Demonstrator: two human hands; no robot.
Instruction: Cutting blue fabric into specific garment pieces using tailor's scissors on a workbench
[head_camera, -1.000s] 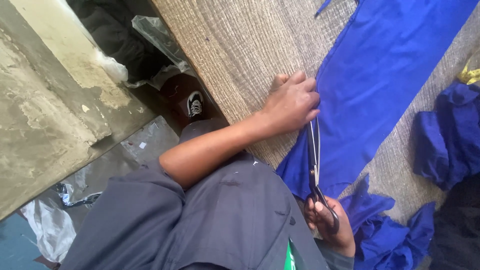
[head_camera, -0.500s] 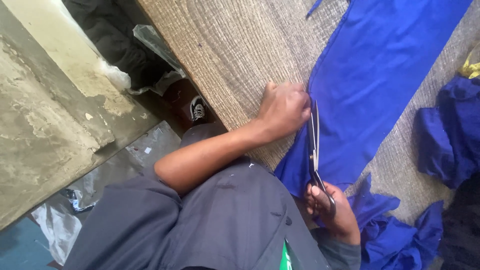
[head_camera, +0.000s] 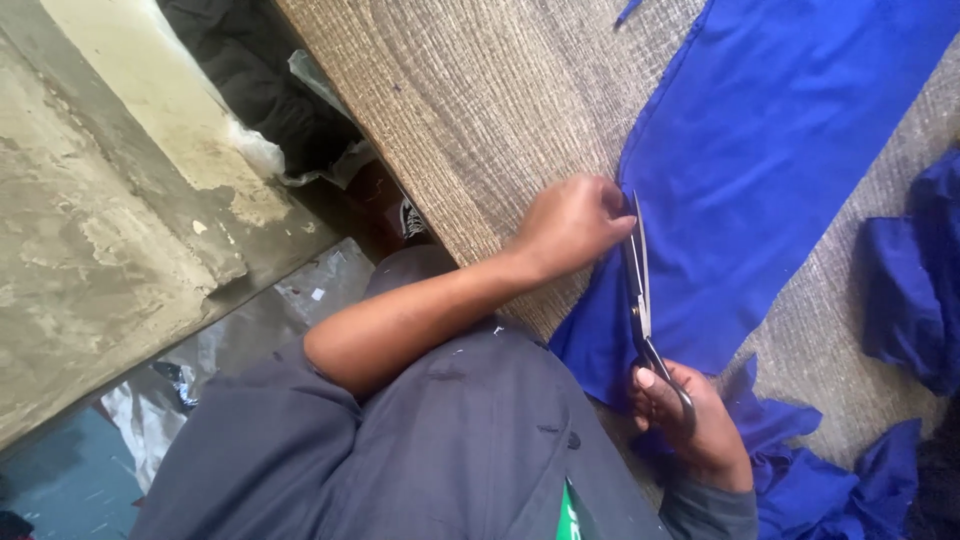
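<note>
**Scissors partway up a length of blue cloth**

A person seated at a desk (head_camera: 480, 110) covered in coarse woven matting cuts along the edge of a long blue cloth (head_camera: 780, 150) that lies flat across it, running from the near edge away toward the top of the view. The scissors (head_camera: 640, 280) lie with blades pointing away from the body, close together on the fabric near its left border. Judging by where the blades sit, only the near portion of the strip appears cut; most of its length beyond the tips looks uncut, so the job seems nearer its start than its finish. The right hand (head_camera: 695, 425) is curled shut through the scissor handles, its grip firmly closed on them at the desk's near edge. The left hand (head_camera: 572, 222) presses down with fingers bunched together, pinching the cloth's border just beside the blade tips. Crumpled blue offcuts (head_camera: 900, 290) lie to the right on the matting, well apart from the cut.
</note>
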